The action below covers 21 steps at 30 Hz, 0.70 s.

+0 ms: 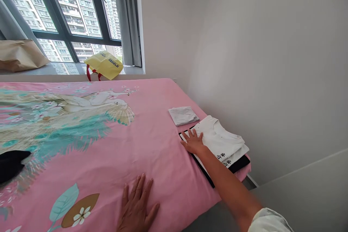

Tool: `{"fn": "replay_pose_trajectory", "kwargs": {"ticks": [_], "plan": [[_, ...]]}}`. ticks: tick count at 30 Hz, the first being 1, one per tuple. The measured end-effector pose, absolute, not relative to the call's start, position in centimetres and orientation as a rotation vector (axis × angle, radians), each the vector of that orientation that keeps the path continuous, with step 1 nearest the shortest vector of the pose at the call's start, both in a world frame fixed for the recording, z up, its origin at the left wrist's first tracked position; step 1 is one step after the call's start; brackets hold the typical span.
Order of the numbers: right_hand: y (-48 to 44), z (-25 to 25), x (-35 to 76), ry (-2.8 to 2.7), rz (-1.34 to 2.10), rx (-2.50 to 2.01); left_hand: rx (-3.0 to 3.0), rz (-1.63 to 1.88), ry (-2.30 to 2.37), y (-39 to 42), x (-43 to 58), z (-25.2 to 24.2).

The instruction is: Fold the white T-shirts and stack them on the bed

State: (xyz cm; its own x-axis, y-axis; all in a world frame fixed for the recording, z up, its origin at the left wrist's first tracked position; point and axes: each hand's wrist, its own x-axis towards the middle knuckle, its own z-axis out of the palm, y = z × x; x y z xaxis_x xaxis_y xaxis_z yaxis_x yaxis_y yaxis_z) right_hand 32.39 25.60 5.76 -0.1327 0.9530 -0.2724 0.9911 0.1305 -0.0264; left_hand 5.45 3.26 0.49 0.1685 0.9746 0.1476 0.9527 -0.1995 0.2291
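My left hand lies flat on the pink bedspread, fingers spread and holding nothing. With its fingers apart, my right hand rests on the left edge of a stack of folded white T-shirts near the bed's right corner. Dark lettering shows on the shirts' near side, and a black folded garment sticks out from beneath them. Just beyond the stack sits a small folded light-grey cloth. My right forearm hides part of the stack's near side.
A black item lies at the bed's left edge. On the windowsill are a brown paper bag and a yellow bag with red handles. Grey curtains frame the window. A bare wall runs close along the right side.
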Motion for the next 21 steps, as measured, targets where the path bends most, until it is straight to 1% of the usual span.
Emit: {"fn": "replay_pose_trajectory", "kwargs": {"ticks": [5, 7, 9, 11, 14, 17, 19, 21], "plan": [[25.3, 6.6, 31.9, 2.273, -0.267, 1.870, 2.333, 0.398, 1.952, 3.5, 5.5, 0.0], [25.3, 7.4, 31.9, 2.289, -0.352, 1.856, 2.337, 0.384, 1.971, 3.7, 5.5, -0.1], [25.4, 8.2, 32.8, 2.345, -0.428, 1.941, 2.343, 0.354, 1.977, 3.8, 5.5, -0.1], [25.3, 8.6, 34.6, 2.365, -0.334, 2.108, 2.350, 0.329, 1.975, 3.8, 5.4, 0.0], [24.7, 8.2, 37.9, 2.133, -0.106, 2.347, 2.364, 0.323, 1.982, 3.8, 5.5, 0.1], [24.4, 7.2, 39.8, 1.941, -0.141, 2.409, 2.360, 0.327, 2.006, 3.8, 5.6, 0.1], [24.6, 7.1, 40.1, 1.910, -0.193, 2.409, 2.339, 0.308, 2.015, 3.9, 5.6, 0.1], [25.3, 7.5, 40.0, 1.937, -0.144, 2.414, 2.310, 0.269, 2.015, 4.0, 5.6, 0.1]]}}
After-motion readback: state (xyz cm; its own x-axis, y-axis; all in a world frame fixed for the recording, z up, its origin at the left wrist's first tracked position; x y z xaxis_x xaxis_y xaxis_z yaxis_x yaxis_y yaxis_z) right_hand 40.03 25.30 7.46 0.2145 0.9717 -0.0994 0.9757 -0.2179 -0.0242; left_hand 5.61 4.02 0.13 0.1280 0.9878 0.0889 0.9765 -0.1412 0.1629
